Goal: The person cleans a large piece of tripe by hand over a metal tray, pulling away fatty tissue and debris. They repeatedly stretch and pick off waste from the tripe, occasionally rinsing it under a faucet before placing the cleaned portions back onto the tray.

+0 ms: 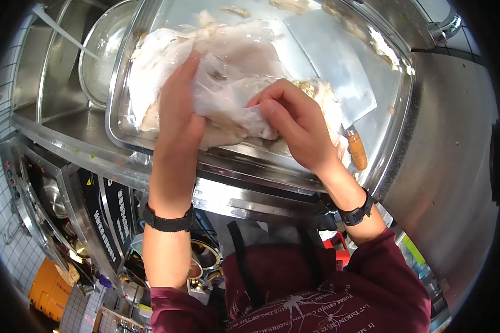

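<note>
A large pale, wet, skin-like piece (250, 39) lies spread and folded in a metal tray (112, 111). My left hand (179, 105) rests along it on the left, with the fingers stretched out and pointing away from me. With thumb and forefinger, my right hand (297, 125) pinches the edge of a thin white film (222, 94) on the near side of the piece. Brownish, lumpy parts show beneath the film. To the right of my right hand lies a cleaver (336, 66), its wooden handle (358, 150) towards me.
Beyond the tray's left side, water runs from a pale spout (58, 28) into a round bowl (103, 55) in a steel sink (66, 102). A metal tap (444, 29) stands at the far right, above a steel counter (439, 139). Scraps (384, 50) lie along the tray's right side.
</note>
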Motion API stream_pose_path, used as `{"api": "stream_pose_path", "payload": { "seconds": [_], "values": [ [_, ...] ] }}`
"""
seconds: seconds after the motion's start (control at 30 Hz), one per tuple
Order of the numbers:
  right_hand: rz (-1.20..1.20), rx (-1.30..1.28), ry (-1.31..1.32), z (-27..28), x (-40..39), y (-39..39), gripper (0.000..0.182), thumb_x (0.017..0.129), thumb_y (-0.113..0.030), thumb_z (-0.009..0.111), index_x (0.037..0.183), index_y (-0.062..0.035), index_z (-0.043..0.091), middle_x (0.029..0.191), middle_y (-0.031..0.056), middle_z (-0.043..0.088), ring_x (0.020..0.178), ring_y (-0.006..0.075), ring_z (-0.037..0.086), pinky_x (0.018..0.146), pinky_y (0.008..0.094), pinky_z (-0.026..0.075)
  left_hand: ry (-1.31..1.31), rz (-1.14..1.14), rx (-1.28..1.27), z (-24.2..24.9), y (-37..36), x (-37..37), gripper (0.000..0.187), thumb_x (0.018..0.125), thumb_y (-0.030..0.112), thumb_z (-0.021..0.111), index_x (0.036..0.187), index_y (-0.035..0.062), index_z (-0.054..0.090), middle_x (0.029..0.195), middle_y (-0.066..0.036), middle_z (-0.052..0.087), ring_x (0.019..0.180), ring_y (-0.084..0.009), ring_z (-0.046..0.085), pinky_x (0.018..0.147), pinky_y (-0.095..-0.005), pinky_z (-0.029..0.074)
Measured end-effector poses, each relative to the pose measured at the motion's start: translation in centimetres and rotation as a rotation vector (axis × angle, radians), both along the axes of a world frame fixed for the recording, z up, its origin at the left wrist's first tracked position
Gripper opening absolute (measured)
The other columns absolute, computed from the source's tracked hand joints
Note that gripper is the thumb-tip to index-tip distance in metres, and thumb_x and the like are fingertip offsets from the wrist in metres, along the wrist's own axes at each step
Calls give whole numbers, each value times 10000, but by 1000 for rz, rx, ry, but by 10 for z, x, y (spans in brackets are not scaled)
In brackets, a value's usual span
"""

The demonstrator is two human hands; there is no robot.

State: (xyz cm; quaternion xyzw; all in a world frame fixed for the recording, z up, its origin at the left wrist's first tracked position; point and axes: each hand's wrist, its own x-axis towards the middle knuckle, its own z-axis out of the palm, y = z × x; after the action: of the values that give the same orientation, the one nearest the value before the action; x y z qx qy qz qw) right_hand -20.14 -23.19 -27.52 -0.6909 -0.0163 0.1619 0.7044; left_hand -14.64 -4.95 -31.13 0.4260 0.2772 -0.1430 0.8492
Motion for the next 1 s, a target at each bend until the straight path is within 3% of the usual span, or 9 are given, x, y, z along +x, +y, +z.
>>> {"api": "stream_pose_path", "payload": {
  "seconds": [0.07, 0.2, 0.4, 0.47, 0.57, 0.6, 0.8, 0.87, 1.0],
  "values": [
    [13, -56, 34, 0, 3, 4, 145, 960, -141, 512, 932, -5, 550, 822, 0, 534, 769, 74, 449, 677, 239, 402, -6, 65, 13, 11, -7, -1, 310, 932, 165, 537, 1158, -47, 559, 1104, -134, 621, 992, -232, 616, 874, -356, 500],
    [25, 35, 40, 0, 5, 12, 157, 959, -163, 505, 910, -17, 534, 772, 0, 494, 725, 83, 426, 642, 248, 381, -193, -60, 176, 10, -1, -2, 361, 905, 182, 546, 1182, -50, 544, 1115, -130, 612, 1048, -221, 594, 904, -333, 478],
    [271, 12, 21, 3, -6, 11, 142, 948, -148, 500, 889, -21, 525, 710, 38, 476, 684, 109, 432, 625, 277, 387, -21, 79, 269, -11, -2, 8, 239, 866, 165, 583, 925, -60, 634, 833, -58, 658, 729, -147, 614, 674, -270, 489],
    [343, -22, 68, 8, -11, 4, 120, 936, -133, 506, 900, -22, 532, 715, 89, 509, 648, 177, 480, 614, 308, 400, -253, -209, 1081, -13, 1, 6, 299, 890, 194, 563, 722, -52, 592, 603, -117, 585, 534, -173, 500, 539, -356, 423],
    [378, -85, -22, 18, -27, -1, 107, 928, -133, 521, 908, -29, 536, 734, 126, 538, 645, 259, 524, 614, 336, 416, -341, -149, 1301, -12, -1, 12, 351, 878, 217, 567, 667, -60, 519, 522, -148, 449, 500, -184, 380, 516, -389, 346],
    [395, -121, 33, 26, -31, -4, 107, 923, -138, 531, 915, -31, 539, 755, 144, 556, 689, 321, 555, 621, 359, 432, -341, -149, 1299, -13, -1, 14, 351, 878, 217, 567, 667, -60, 519, 522, -148, 449, 500, -184, 380, 516, -389, 346],
    [297, -262, -95, 16, -49, -14, 82, 911, -120, 558, 920, -39, 551, 770, 132, 564, 699, 335, 570, 614, 368, 445, -334, -257, 1219, -17, 4, 17, 331, 882, 225, 571, 701, -52, 559, 545, -107, 425, 528, -164, 378, 533, -355, 360],
    [281, -286, -114, 9, -52, -15, 58, 901, -89, 554, 904, -31, 552, 773, 121, 566, 691, 309, 566, 618, 353, 441, -181, -189, 781, -16, 6, 17, 338, 914, 256, 562, 747, -34, 617, 580, -26, 491, 561, -116, 383, 538, -313, 354],
    [241, -286, -103, 6, -51, -17, 34, 889, -57, 558, 887, -24, 550, 772, 106, 565, 677, 289, 559, 615, 345, 438, -76, -269, 661, 7, 9, 2, 355, 936, 287, 557, 797, -27, 649, 629, 36, 522, 592, -76, 431, 550, -273, 366]
  ]
}}
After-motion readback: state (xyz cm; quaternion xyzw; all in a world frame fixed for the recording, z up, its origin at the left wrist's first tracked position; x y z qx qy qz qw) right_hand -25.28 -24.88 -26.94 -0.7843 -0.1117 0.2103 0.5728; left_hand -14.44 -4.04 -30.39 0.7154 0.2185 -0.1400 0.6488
